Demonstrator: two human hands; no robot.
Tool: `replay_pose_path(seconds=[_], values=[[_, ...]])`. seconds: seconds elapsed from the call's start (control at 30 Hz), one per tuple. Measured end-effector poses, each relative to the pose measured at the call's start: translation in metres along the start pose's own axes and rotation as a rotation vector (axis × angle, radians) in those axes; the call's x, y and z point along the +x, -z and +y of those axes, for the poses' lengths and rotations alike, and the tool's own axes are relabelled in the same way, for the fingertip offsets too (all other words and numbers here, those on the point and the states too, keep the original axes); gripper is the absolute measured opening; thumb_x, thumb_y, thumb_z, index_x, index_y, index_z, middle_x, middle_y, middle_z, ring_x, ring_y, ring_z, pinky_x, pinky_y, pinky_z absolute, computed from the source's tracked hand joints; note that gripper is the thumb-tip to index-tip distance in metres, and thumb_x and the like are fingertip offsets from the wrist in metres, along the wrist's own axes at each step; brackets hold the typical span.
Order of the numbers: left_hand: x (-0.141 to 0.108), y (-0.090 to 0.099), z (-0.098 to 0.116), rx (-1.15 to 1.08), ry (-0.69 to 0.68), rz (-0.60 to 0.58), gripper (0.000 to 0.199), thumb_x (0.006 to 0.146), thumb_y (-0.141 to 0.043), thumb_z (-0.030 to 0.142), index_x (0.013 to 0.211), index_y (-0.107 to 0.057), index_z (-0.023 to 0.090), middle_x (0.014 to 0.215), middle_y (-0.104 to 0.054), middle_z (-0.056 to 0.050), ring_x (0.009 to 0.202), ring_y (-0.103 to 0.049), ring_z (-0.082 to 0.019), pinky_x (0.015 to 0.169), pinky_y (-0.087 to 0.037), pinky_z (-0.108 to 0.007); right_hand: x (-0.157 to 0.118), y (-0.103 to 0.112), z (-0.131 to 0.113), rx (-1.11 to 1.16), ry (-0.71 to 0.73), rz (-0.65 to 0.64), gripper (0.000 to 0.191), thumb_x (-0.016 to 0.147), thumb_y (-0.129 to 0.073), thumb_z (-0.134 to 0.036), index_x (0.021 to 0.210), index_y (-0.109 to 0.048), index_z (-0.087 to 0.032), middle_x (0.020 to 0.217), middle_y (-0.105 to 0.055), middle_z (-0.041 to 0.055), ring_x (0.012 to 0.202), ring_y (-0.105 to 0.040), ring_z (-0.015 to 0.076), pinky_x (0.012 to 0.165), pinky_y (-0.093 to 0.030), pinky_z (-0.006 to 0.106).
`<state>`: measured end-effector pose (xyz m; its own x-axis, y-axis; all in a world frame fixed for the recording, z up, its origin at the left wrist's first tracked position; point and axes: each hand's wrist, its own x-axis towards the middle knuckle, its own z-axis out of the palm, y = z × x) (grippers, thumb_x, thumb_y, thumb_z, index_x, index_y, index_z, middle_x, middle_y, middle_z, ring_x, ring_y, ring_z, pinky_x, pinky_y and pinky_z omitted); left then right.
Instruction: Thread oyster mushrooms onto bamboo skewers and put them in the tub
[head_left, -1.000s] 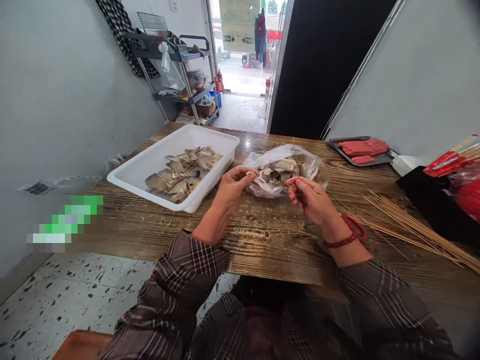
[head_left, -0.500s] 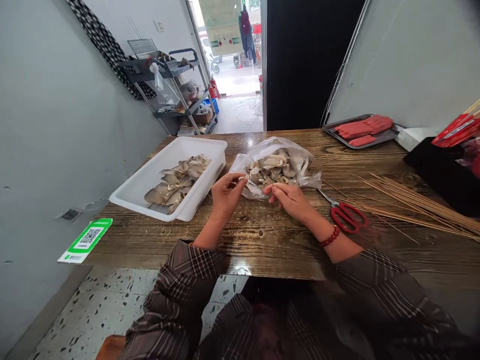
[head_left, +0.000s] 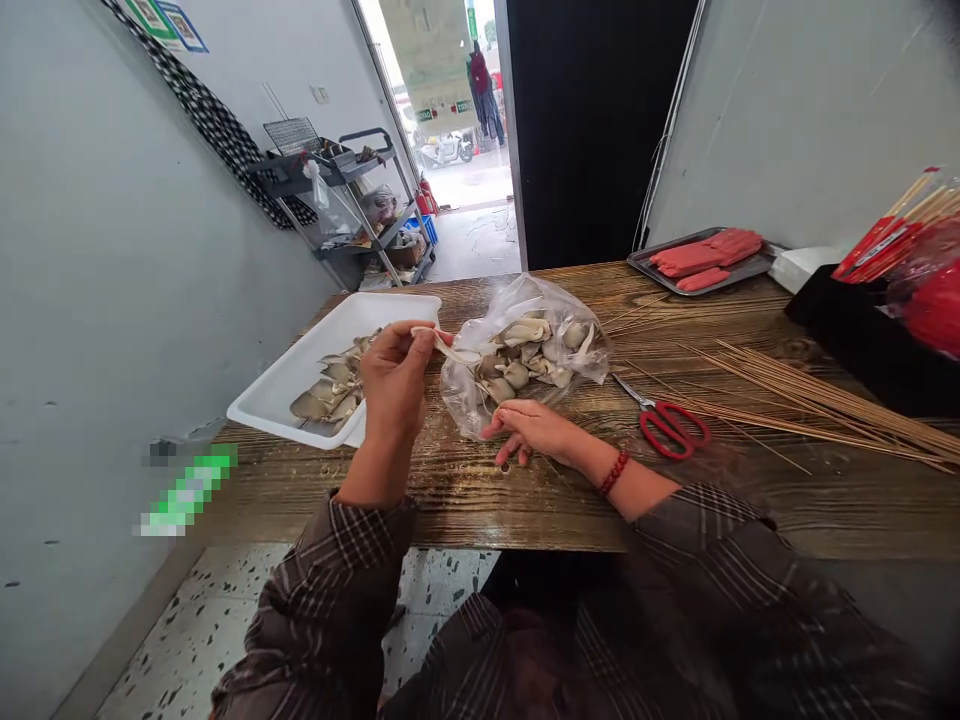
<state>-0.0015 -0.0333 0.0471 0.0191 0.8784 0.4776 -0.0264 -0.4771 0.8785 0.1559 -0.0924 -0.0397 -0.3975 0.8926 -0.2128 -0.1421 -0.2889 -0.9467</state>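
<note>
My left hand (head_left: pixel 397 375) is closed, its fingertips pinching a pale oyster mushroom piece (head_left: pixel 454 350) that stretches right toward the bag. The piece is raised between the white tub (head_left: pixel 277 385) and the clear plastic bag (head_left: pixel 472 405). Grey-brown oyster mushrooms (head_left: pixel 517 372) fill the open bag. More mushrooms (head_left: pixel 330 390) lie inside the tub, partly hidden behind my left hand. My right hand (head_left: pixel 532 430), with a red bead bracelet at its wrist, hovers at the bag's near edge. Its fingers are loosely bent and apart, and I make out nothing held in them.
Red-handled scissors (head_left: pixel 671 430) lie right of the bag. Beyond them many thin bamboo skewers (head_left: pixel 810 400) spread across the wooden table (head_left: pixel 480 510). A metal tray (head_left: pixel 637 262) of red packs sits at the back right, near a black box (head_left: pixel 847 340).
My left hand has moved left and up with the mushroom piece, away from my right hand. My right hand has shifted left and down, its fingers loosening. The view has turned slightly.
</note>
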Motion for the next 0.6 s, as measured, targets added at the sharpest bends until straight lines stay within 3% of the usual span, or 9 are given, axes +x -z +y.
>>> replay_pose_path(seconds=[0.13,0.27,0.43,0.6], values=[[-0.005,-0.015,-0.006,-0.146,0.273,-0.183,0.031,0.075,-0.073,0.043,0.092,-0.063,0.018,0.067,-0.064,0.001,0.063,-0.063,-0.012,0.064,-0.051,-0.026,-0.003,0.013,-0.009,-0.028,0.126,0.187,0.018,0.092,-0.047,-0.033,0.085,-0.055,-0.017,0.096,-0.069,0.0072,0.051,-0.062,0.0088,0.037,-0.037,0.017],[-0.009,-0.031,-0.027,-0.206,0.491,-0.259,0.038,0.071,-0.075,0.041,0.095,-0.067,0.013,0.063,-0.061,0.001,0.052,-0.054,-0.008,0.053,-0.043,-0.021,-0.012,0.035,-0.023,-0.061,0.350,0.392,0.026,0.089,-0.051,-0.036,0.099,-0.064,-0.016,0.074,-0.062,-0.0004,0.043,-0.044,0.0047,0.038,-0.030,0.019],[-0.005,-0.039,-0.041,-0.260,0.599,-0.358,0.030,0.071,-0.068,0.031,0.093,-0.073,0.011,0.065,-0.061,-0.002,0.057,-0.051,-0.009,0.054,-0.041,-0.021,-0.020,0.040,-0.033,-0.055,0.347,0.365,0.054,0.088,-0.052,-0.040,0.135,-0.054,-0.015,0.057,-0.052,-0.0069,0.040,-0.031,0.0060,0.039,-0.022,0.021],[-0.006,-0.032,-0.054,-0.292,0.595,-0.458,0.036,0.066,-0.061,0.015,0.099,-0.073,0.013,0.080,-0.068,-0.005,0.074,-0.059,-0.012,0.067,-0.047,-0.023,-0.021,0.036,-0.032,-0.087,0.313,0.393,0.055,0.089,-0.051,-0.046,0.133,-0.055,-0.013,0.049,-0.045,-0.0088,0.038,-0.028,0.0065,0.038,-0.019,0.021]])
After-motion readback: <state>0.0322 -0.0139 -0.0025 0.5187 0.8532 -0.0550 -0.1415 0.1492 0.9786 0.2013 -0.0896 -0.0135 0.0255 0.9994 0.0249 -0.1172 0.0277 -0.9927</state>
